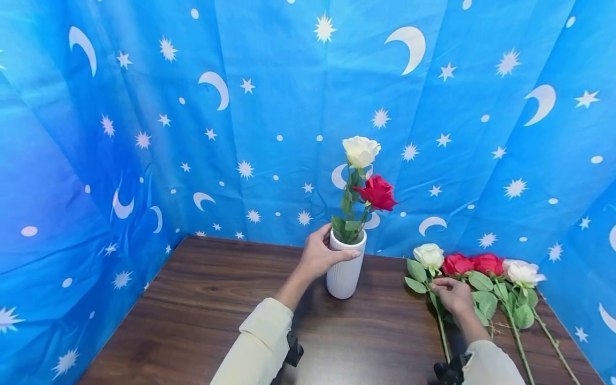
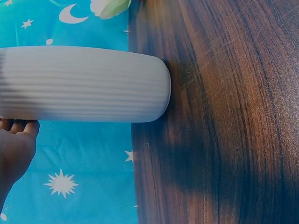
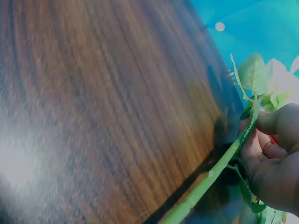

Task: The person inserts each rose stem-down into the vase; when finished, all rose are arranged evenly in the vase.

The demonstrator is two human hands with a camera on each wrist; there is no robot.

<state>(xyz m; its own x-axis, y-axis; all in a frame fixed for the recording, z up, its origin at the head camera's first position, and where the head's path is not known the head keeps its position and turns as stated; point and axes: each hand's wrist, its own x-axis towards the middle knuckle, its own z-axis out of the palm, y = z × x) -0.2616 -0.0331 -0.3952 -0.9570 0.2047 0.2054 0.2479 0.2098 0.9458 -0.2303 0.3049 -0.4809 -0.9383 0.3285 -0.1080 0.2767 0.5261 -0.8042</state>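
Observation:
A white ribbed vase (image 1: 343, 272) stands upright on the table, holding a white rose (image 1: 361, 152) and a red rose (image 1: 378, 193). My left hand (image 1: 321, 253) grips the vase near its rim, thumb across the front; the left wrist view shows its fingertips against the ribbed side of the vase (image 2: 93, 86). To the right, my right hand (image 1: 453, 295) pinches the green stem of another white rose (image 1: 428, 257) just below its bloom. In the right wrist view that stem (image 3: 205, 183) runs down past the thumb and fingers, slightly above the wood.
Beside my right hand lie two red roses (image 1: 488, 264) and another pale rose (image 1: 523, 273), their leafy stems toward the table's front right. The dark wooden table (image 1: 216, 299) backs onto a blue curtain (image 1: 269, 107) with white moons and stars.

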